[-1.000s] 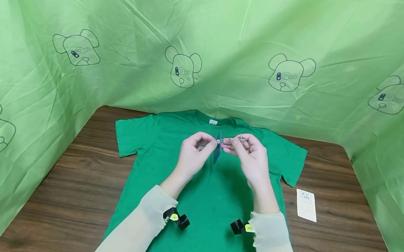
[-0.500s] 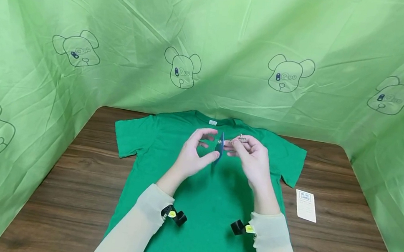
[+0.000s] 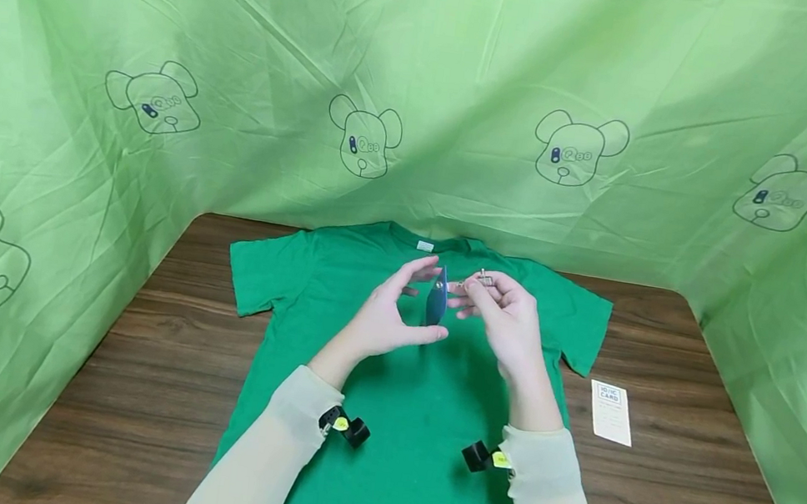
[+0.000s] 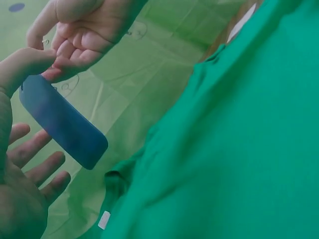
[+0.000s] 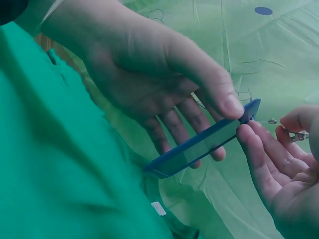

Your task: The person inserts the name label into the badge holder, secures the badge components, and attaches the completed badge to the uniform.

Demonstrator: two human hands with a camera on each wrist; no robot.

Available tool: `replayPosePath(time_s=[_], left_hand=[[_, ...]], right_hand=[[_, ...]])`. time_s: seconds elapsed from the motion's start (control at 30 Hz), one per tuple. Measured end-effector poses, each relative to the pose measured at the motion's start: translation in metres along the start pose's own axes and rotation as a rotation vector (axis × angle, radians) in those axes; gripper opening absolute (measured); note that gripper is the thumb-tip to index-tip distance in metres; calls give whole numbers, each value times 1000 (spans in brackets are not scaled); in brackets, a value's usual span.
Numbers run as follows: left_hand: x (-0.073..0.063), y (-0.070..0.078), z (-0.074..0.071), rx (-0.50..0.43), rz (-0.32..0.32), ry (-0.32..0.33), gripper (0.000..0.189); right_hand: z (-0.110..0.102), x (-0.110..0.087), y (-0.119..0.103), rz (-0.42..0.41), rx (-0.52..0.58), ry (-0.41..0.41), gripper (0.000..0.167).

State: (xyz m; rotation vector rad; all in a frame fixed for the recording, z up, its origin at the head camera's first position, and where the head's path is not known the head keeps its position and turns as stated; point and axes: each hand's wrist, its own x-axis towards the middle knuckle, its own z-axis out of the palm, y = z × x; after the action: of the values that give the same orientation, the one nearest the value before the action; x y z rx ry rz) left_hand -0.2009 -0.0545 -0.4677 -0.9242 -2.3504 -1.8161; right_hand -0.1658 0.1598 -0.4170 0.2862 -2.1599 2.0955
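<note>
Above the chest of a green T-shirt (image 3: 424, 389) spread flat on a wooden table (image 3: 133, 362), both hands raised and meeting at the middle of the head view. Held between them, a flat blue badge holder (image 3: 436, 302), long and rounded at its free end, standing nearly on edge and hanging toward 6 o'clock. Left hand (image 3: 396, 314) at 9 o'clock of the holder, fingers straight and spread wide, thumb tip (image 5: 227, 102) pressed on the holder's top corner, fingers lying behind the blue face without curling round it. Right hand (image 3: 505, 315) at 3 o'clock, fingers curled narrow, fingertips (image 5: 249, 137) touching the same top end, and pinching a small metal clip (image 3: 485, 278) near 12 o'clock of that hand; whether the clip joins the holder, cannot tell. Pale sleeves on both forearms, a black wrist camera (image 3: 350, 429) on each. On the bare wood at 3 o'clock of the shirt, well apart from the hands, a small white card (image 3: 612, 410). Green sheeting printed with bear outlines (image 3: 364, 140) around the table at 9, 12 and 3 o'clock.
</note>
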Motion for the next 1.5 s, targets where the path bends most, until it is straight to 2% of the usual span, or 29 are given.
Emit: replayPosePath(time_s=[0.23,0.53,0.97,1.13,1.27,1.5], left_hand=[[0,-2,3,17,-17,10,95],[1,-3,3,11,13,58,80],[0,-1,2,-37,12,47,80],[0,-2,2,-95,12,55,80],[0,-4,1,-97,9,66,79],[0,-10,2,-84,-2,72,79]], right_hand=[[-1,0,-1,10,18,2,26],[-4,1,2,19,27,-2,27],[-9,2,4,23,-31,15,25],[-16,2,5,53,-34,67,27],[-23,3,5,79,-36,109,28],[-27,5,9,134,-69,87,32]])
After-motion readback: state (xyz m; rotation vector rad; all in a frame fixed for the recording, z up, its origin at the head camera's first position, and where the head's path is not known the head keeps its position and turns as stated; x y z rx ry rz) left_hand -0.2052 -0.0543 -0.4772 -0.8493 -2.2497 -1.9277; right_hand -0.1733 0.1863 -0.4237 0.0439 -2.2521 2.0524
